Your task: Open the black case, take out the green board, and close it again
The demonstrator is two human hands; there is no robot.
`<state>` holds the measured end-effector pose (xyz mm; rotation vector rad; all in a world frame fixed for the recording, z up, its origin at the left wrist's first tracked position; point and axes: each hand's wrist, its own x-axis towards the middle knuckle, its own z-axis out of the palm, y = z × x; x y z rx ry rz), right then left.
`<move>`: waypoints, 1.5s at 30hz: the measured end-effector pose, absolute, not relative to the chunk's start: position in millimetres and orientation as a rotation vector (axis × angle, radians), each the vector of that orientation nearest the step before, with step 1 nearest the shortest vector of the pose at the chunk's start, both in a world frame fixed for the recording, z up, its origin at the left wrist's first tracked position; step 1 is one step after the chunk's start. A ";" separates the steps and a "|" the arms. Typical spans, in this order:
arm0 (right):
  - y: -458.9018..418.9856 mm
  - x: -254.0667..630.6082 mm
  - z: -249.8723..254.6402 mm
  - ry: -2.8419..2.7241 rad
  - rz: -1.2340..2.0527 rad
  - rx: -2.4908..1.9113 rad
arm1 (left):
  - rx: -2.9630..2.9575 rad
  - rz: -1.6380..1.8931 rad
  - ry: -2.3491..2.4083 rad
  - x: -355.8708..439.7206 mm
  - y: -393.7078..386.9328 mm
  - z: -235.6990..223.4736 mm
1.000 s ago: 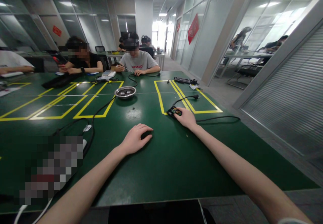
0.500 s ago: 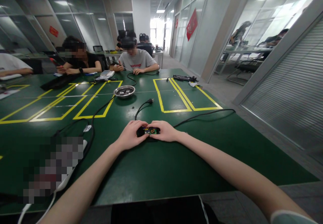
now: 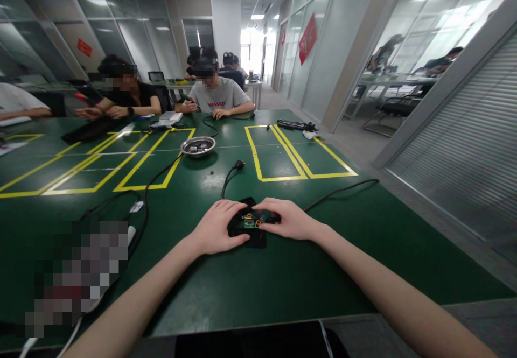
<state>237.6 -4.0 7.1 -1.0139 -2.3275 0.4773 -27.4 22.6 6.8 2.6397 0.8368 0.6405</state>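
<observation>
A small green circuit board (image 3: pixel 249 222) with orange-ringed coils sits in a black plastic casing between my hands on the green table. My left hand (image 3: pixel 218 227) curls round the casing's left side, thumb in front and fingers behind. From the right, my right hand (image 3: pixel 288 218) grips the board's end and a dark part beside it, partly hidden by the fingers. Under the board, a flat black casing piece (image 3: pixel 257 239) shows toward me. A black cable with a plug (image 3: pixel 239 165) lies just behind, and another black cable (image 3: pixel 343 189) runs off to the right.
A metal bowl (image 3: pixel 197 146) holding small metal parts stands beyond my hands. At the left lies a blurred-out object (image 3: pixel 81 272) with white cables. Yellow tape (image 3: pixel 283 179) marks rectangles on the table. A black tripod-like item (image 3: pixel 294 125) lies far right. Co-workers (image 3: pixel 220 94) sit opposite.
Both hands have moved slightly right and toward me with the casing. They are farther apart, and more of the board and the black casing shows. The plug cable has shifted slightly.
</observation>
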 end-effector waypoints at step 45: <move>17.0 240.6 4.1 -2.252 0.396 -1.410 | 2.553 0.563 0.948 -40.4 49.3 6.0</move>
